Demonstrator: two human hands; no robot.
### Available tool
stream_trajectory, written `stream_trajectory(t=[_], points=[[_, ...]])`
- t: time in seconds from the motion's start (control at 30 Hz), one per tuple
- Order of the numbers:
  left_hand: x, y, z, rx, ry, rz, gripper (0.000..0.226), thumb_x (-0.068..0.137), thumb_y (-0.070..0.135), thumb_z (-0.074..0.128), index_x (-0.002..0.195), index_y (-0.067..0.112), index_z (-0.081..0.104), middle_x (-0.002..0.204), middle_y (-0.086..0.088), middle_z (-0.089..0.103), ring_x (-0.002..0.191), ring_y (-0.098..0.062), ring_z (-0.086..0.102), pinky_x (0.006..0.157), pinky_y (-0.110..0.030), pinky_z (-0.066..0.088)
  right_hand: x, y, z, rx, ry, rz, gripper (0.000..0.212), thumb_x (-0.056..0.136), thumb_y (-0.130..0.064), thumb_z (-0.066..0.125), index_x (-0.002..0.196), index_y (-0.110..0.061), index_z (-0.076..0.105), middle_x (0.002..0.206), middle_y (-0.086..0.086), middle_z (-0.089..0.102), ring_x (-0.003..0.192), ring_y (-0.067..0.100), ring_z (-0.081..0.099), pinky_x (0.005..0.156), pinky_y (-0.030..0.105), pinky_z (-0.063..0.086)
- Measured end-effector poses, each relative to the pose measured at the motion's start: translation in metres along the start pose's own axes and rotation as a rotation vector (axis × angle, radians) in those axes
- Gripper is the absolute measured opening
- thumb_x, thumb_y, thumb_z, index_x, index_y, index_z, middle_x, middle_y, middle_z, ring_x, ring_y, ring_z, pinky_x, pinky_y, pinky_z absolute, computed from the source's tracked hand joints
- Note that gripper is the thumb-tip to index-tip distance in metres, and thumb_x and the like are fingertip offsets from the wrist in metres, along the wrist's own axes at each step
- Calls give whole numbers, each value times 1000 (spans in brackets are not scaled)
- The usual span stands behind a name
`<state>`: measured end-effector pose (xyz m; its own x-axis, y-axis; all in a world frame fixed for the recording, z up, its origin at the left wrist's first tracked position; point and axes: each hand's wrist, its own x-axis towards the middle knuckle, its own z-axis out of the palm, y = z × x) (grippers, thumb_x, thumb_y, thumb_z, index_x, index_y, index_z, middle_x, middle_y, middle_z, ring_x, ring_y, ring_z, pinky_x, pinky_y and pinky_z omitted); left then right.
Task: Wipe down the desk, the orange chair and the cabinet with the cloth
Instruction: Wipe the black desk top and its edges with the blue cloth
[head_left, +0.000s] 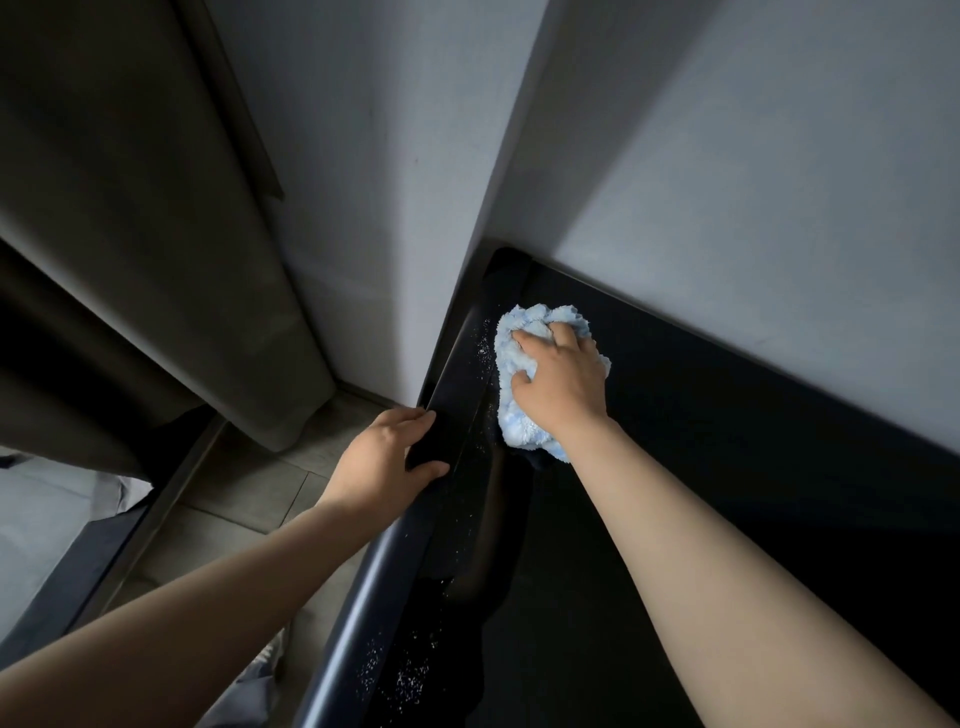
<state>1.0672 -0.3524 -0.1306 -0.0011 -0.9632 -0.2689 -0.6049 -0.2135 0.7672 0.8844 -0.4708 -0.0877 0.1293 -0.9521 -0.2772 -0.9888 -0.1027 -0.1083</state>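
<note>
The blue cloth (514, 431) is bunched under the right hand (558, 387), its fingers curled into it, near the far left corner of the worktop (727, 447). The raised left edge (460, 374) is gripped by the left hand (387, 457). White specks (485, 353), probably dust, along that edge are best swept inward with flat pressure; room is left only rightward, the far edge being closed by the wall (727, 182).

Single wide-angle head cam is looking steeply down, sitting close over the desk (727, 441) corner against the wall (727, 156).
</note>
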Motion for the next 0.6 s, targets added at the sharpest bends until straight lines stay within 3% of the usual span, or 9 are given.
stream_trajectory(t=[0.17, 0.4, 0.6], points=[[-12, -3, 2, 39, -38, -1, 63, 80, 25, 76, 138, 18, 52, 141, 1, 46, 120, -15, 51, 98, -29, 45, -13, -3, 4, -3, -1, 1, 54, 91, -31, 53, 144, -35, 42, 142, 1, 39, 132, 32, 34, 102, 48, 40], [-15, -11, 2, 56, -82, -116, 65, 79, 33, 76, 138, 26, 51, 116, 2, 54, 98, -16, 58, 88, -32, 49, -38, -10, 10, 8, -9, 10, 55, 92, -31, 54, 145, -36, 40, 143, 0, 37, 131, 30, 33, 103, 46, 39], [-14, -12, 4, 24, -72, -140, 63, 77, 31, 77, 135, 27, 54, 111, 4, 53, 96, -15, 58, 86, -28, 47, -54, -14, 14, -1, -4, 7, 55, 91, -31, 55, 144, -35, 42, 143, 0, 37, 129, 29, 35, 101, 45, 40]])
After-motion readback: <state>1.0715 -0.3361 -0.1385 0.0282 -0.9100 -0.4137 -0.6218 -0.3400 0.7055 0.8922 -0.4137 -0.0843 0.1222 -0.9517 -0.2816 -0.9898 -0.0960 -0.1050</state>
